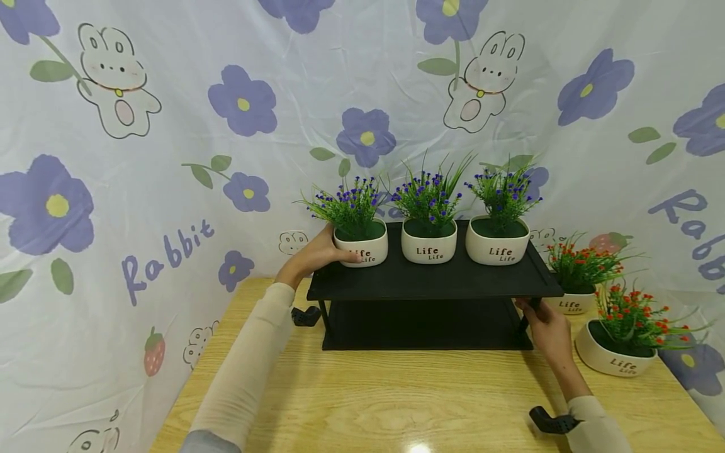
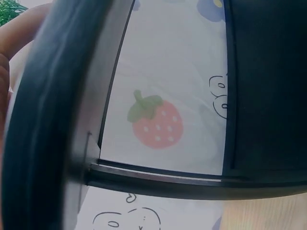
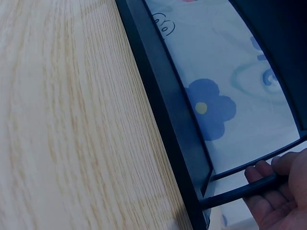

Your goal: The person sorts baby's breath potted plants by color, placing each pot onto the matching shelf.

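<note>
Left pot [image 1: 370,247] held, shelf [image 1: 419,282] held too!
Left grip [image 1: 317,254] clasps the purple-flowered end pot atop the black two-tier shelf, thumb [image 1: 347,256] across its front; right grip [image 1: 548,327] wraps the shelf's right front post [image 3: 225,197], probably steadying it on the surface [image 1: 362,396].

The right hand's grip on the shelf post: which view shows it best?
The right wrist view: the right hand visibly grips the shelf post close up. The head view shows it smaller, fingers partly hidden; the left wrist view doesn't show it.
</note>
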`<control>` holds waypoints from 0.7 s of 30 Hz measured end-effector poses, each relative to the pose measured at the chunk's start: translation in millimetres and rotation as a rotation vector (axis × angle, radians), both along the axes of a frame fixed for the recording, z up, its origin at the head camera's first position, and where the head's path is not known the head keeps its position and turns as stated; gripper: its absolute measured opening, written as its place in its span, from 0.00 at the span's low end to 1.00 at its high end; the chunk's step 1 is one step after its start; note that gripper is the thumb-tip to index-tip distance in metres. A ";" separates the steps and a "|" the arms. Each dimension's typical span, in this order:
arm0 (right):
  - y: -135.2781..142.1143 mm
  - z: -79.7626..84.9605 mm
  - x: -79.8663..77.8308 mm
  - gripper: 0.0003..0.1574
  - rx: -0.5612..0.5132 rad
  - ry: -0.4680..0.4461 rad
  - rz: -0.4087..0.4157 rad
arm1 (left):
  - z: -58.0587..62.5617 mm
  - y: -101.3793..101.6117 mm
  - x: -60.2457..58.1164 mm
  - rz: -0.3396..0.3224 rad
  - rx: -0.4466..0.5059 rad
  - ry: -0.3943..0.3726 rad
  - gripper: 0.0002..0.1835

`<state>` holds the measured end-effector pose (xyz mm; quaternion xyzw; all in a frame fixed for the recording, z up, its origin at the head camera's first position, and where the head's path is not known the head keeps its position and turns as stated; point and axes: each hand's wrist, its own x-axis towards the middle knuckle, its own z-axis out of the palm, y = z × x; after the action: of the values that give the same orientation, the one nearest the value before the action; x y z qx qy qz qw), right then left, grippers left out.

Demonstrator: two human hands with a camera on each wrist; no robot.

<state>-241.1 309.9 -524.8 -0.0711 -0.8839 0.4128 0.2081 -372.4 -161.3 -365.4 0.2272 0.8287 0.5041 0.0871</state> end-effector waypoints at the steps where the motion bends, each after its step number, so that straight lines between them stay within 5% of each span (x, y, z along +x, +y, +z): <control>1: 0.0 -0.2 -0.2 0.22 -0.001 0.001 0.000 | 0.2 0.0 0.1 0.005 -0.004 -0.003 0.54; 6: 0.8 -1.9 -1.5 0.23 -0.012 0.002 0.008 | 2.1 -2.9 2.2 0.025 0.006 -0.007 0.58; 13: 1.2 -3.7 -2.5 0.24 -0.029 0.009 0.016 | 5.0 -15.7 5.6 -0.039 0.067 -0.012 0.54; 21: 0.9 -0.4 -2.0 0.24 -0.008 -0.022 -0.013 | 8.9 -40.6 18.0 0.079 -0.001 0.054 0.40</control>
<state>-243.0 310.8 -525.2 -0.0821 -0.8839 0.4144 0.2008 -354.3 -201.8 -356.4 0.2076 0.8394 0.5004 0.0447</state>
